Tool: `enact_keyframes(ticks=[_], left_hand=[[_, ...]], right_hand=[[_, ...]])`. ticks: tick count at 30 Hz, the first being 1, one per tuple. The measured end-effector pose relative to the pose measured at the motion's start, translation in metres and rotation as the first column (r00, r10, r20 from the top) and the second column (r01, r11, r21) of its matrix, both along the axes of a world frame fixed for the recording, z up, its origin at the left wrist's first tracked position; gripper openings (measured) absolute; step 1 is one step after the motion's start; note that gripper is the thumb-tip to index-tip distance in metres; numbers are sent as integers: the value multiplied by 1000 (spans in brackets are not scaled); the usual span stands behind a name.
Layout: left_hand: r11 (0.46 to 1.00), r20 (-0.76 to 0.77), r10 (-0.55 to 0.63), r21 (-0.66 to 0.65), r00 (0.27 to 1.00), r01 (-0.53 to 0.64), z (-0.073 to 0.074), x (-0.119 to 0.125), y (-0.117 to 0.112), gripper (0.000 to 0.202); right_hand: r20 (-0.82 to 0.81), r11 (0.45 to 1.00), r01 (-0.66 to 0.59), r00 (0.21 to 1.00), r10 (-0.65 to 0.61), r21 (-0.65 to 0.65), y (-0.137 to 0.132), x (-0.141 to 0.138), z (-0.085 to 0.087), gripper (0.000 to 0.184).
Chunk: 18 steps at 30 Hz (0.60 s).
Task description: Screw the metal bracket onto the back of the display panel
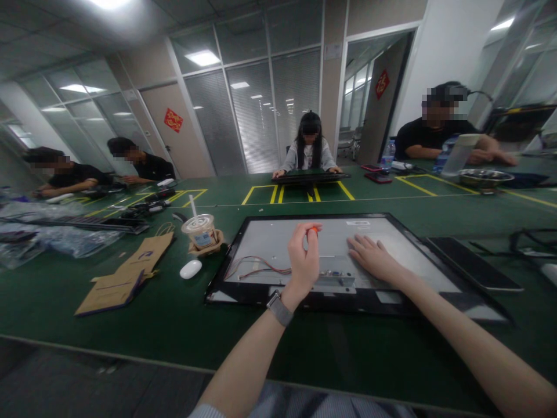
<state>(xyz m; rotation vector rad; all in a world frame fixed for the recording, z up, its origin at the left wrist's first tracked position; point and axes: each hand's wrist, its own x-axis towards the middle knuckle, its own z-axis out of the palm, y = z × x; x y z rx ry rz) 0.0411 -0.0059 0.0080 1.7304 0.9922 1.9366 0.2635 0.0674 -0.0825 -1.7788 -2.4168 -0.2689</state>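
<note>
A flat display panel (pixel 261 238) with a black frame lies on the table, its grey metal back facing up. My left hand (pixel 303 255), with a watch on the wrist, is closed above the middle of it. An orange-ended object (pixel 314 229) pokes out at the thumb; the fist hides the rest. My right hand (pixel 374 258) is open, its fingers spread flat on the grey back. Between my hands and the near edge sits a small circuit board on a metal bracket (pixel 335 283). Thin coloured wires (pixel 256 268) run left from it across the panel.
Left of the panel are a white mouse (pixel 190 269), a lidded drink cup (pixel 200 232) in a cardboard holder and a brown paper bag (pixel 126 270). A black slab (pixel 474 264) lies to the right. Several people sit around the green table (pixel 174 325).
</note>
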Motion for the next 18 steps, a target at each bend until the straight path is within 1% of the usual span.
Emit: enact_keyframes(ticks=[7, 14, 18], left_hand=[[997, -67, 71, 26, 995, -69, 2, 0, -1, 13], [998, -29, 49, -28, 998, -49, 2, -1, -4, 30], [999, -33, 25, -40, 999, -26, 3, -1, -4, 31]], right_hand=[[5, 999, 33, 999, -33, -37, 1, 0, 0, 54], [4, 1000, 16, 1000, -16, -21, -2, -1, 2, 57], [-4, 1000, 11, 1000, -11, -29, -3, -1, 5, 57]])
